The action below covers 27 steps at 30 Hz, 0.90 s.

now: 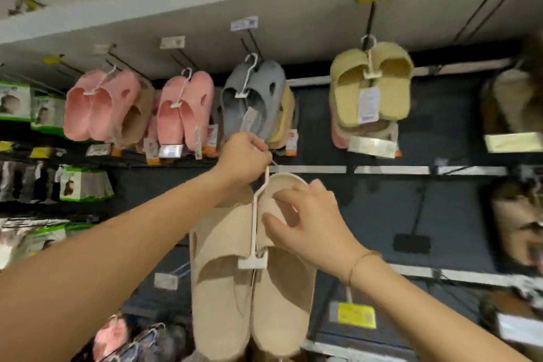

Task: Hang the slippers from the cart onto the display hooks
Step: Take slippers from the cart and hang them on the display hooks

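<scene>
The beige slippers hang as a pair in front of me, below the filled rail of pink, grey and yellow pairs; they look like soft, matte foam, light and a little floppy, so I judge they will swing rather than strain my grip. Their thin white plastic hanger is the stiff part and the place to hold: my left hand pinches its top, while my right hand, fingers loosely spread, steadies the upper slipper.
</scene>
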Motion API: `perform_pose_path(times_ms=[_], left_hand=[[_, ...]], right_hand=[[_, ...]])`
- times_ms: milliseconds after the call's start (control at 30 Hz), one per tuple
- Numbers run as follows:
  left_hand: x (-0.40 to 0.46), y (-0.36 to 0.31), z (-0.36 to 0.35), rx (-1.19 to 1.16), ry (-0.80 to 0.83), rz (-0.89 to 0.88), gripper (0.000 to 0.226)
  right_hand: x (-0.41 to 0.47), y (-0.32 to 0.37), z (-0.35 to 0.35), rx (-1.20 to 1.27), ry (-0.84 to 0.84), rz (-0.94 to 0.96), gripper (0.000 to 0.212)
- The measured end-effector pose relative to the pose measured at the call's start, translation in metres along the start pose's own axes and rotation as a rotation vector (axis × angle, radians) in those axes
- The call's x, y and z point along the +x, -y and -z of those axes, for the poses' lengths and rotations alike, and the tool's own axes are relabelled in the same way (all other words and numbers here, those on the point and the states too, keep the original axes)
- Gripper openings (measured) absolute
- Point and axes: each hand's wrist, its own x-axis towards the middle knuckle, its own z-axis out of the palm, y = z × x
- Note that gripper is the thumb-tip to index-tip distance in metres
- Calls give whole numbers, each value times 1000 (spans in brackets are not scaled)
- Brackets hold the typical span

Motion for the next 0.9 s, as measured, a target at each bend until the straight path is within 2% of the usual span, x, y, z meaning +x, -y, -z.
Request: perform_pose_path(times_ms=[167,300,400,500,567,600,700,833,900], left_hand=[[38,-117,-45,-149,25,-153,28],[67,-196,-56,-334,-1,-217,11],[83,-236,-59,-368,41,-304,10],[98,-264,-62,-365,74,-432,6],[108,-271,-61,-379,83,-510,9],[115,-270,-60,-401,103,-529,2],[145,-254,-60,-390,97,-552,30],[183,-218,-67,-196,54,-505,26],[190,-200,-75,-150,112,-429,31]], right_hand=[[49,-50,85,-255,-236,-107,31],[99,-81,146,-325,-350,-184,38],[125,-101,186,-351,-355,-230,37],[144,-116,219,-485,-404,-218,33],[153,-128,233,-577,-444,-166,29],[156,-135,238,-601,-451,-149,29],[172,-156,248,-669,-455,-147,31],[204,-191,241,-663,-385,-276,26],[218,-207,229,-650,-360,-301,25]])
